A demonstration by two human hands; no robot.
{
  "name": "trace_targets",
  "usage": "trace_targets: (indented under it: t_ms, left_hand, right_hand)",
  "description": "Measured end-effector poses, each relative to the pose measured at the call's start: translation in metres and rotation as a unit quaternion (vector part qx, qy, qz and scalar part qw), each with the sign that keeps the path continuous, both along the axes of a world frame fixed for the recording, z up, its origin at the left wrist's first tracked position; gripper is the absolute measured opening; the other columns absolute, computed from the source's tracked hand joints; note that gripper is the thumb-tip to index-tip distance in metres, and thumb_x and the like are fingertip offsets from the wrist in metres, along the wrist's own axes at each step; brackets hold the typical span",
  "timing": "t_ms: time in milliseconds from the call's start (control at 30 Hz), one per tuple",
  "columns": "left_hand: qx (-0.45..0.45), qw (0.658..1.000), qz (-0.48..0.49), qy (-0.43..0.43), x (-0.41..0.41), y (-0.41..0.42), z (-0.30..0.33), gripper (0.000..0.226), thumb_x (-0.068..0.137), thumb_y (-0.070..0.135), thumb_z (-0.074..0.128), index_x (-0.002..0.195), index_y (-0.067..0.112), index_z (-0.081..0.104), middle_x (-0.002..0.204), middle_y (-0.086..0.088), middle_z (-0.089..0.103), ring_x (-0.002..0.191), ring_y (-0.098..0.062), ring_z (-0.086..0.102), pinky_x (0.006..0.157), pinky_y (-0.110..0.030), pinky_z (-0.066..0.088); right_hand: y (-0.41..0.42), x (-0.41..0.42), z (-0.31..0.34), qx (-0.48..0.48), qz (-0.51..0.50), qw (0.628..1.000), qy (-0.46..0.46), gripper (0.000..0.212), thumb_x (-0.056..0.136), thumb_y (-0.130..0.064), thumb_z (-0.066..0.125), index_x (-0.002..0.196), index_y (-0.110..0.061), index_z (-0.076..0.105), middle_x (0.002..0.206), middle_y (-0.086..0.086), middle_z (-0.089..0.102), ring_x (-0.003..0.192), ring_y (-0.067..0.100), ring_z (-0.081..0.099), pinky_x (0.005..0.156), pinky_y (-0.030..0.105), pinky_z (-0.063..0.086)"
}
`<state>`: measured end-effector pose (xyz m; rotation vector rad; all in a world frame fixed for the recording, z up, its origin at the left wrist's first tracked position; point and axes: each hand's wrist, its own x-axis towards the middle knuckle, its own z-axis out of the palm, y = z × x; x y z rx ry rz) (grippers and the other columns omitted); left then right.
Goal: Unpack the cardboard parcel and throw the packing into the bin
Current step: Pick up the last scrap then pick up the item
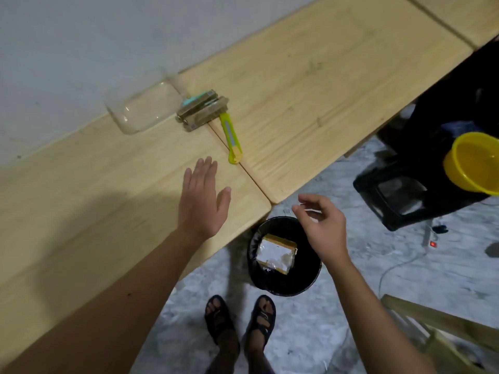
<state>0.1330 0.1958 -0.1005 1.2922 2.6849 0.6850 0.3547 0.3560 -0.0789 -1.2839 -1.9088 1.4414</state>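
the cardboard parcel (pixel 275 253), taped and silvery on its upper face, lies inside the black bin (pixel 280 286) on the floor, just off the near corner of the bench (pixel 337 85). the right hand (pixel 322 228) hangs directly above the bin with its fingers loosely curled and apart, holding nothing that can be made out. the left hand (pixel 202 198) is spread flat and empty over the bench near its front edge, palm down; whether it touches the wood cannot be told.

further back on the bench, a yellow-green utility knife (pixel 231 139) lies along the seam between two boards, its far end tucked under a small stack of brownish pieces with a teal item on top (pixel 201 110), likely the unpacked contents. a clear plastic piece (pixel 145 109) lies beside them at the wall edge, touching or nearly touching the stack.

judging from this, the packing is mostly binned and the task looks close to done, though the clear plastic may still be packing to throw away. the risks from here: reaching for that plastic could knock the stack or drag the knife off the bench toward the sandalled feet (pixel 243 319) below, and a light plastic piece dropped carelessly could miss the bin.
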Motion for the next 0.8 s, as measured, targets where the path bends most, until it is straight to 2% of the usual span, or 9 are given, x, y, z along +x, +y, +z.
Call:
trace_targets:
  t_ms: [167,300,400,467,533,567,700,800]
  left_hand:
    - [-0.012,0.999,0.05,0.015,-0.039,-0.017,0.006,0.066,0.101,0.037,0.048,0.153,-0.002,0.04,0.162,-0.021,0.038,0.156,-0.037,0.026,0.128,-0.054,0.017]
    - [-0.023,0.996,0.089,0.01,-0.07,-0.03,0.004,0.069,0.1,0.039,0.048,0.154,-0.002,0.038,0.164,-0.02,0.034,0.157,-0.035,0.021,0.129,-0.053,0.015]
    - [-0.036,0.993,0.108,0.0,-0.091,-0.04,-0.001,0.072,0.099,0.041,0.048,0.155,-0.003,0.035,0.165,-0.021,0.031,0.158,-0.034,0.019,0.13,-0.05,0.013]
    - [-0.046,0.993,0.109,0.004,-0.102,-0.046,-0.006,0.075,0.098,0.044,0.046,0.154,-0.004,0.035,0.165,-0.022,0.031,0.158,-0.035,0.021,0.13,-0.049,0.014]
    - [-0.052,0.993,0.106,0.025,-0.114,-0.05,-0.012,0.076,0.098,0.045,0.043,0.152,-0.007,0.037,0.163,-0.025,0.034,0.156,-0.039,0.025,0.128,-0.052,0.018]
    - [-0.055,0.992,0.109,0.034,-0.121,-0.052,-0.013,0.075,0.097,0.045,0.043,0.151,-0.007,0.038,0.162,-0.025,0.035,0.155,-0.039,0.025,0.128,-0.053,0.019]
    - [-0.087,0.987,0.123,0.055,-0.138,-0.066,-0.021,0.078,0.099,0.049,0.038,0.156,-0.003,0.03,0.168,-0.019,0.025,0.159,-0.032,0.016,0.13,-0.048,0.012]
    - [-0.09,0.987,0.117,0.067,-0.136,-0.07,-0.026,0.078,0.101,0.05,0.036,0.159,-0.001,0.024,0.171,-0.016,0.018,0.161,-0.028,0.009,0.13,-0.047,0.01]
  right_hand:
    - [0.006,-0.071,0.015,0.038,0.049,0.997,0.051,0.016,0.089,-0.017,0.078,0.102,-0.024,0.075,0.1,-0.007,0.075,0.089,0.014,0.071,0.08,0.042,0.061]
    - [0.013,-0.142,0.018,0.094,0.137,0.984,0.06,0.021,0.086,-0.019,0.081,0.107,-0.019,0.075,0.103,-0.006,0.074,0.094,0.012,0.07,0.085,0.039,0.058]
    - [0.025,-0.197,0.016,0.178,0.205,0.96,0.063,0.027,0.084,-0.023,0.082,0.109,-0.017,0.074,0.107,-0.002,0.07,0.102,0.016,0.066,0.088,0.044,0.055]
    - [0.033,-0.229,0.014,0.237,0.23,0.942,0.052,0.03,0.082,-0.026,0.082,0.109,-0.018,0.073,0.114,0.0,0.067,0.111,0.02,0.06,0.097,0.039,0.05]
    - [0.042,-0.255,0.014,0.256,0.254,0.932,0.034,0.04,0.078,-0.028,0.083,0.116,-0.02,0.07,0.126,0.0,0.06,0.122,0.023,0.051,0.106,0.026,0.041]
    - [0.046,-0.266,0.014,0.252,0.271,0.929,0.022,0.048,0.077,-0.029,0.083,0.122,-0.022,0.067,0.133,0.0,0.055,0.128,0.023,0.045,0.109,0.024,0.038]
    - [0.06,-0.298,0.011,0.25,0.377,0.891,-0.049,0.08,0.077,-0.027,0.079,0.15,-0.017,0.046,0.16,0.0,0.037,0.15,0.023,0.027,0.121,0.032,0.027]
    - [0.064,-0.312,0.008,0.276,0.429,0.855,-0.091,0.085,0.079,-0.028,0.077,0.154,-0.013,0.041,0.158,0.004,0.042,0.152,0.029,0.024,0.124,0.041,0.026]
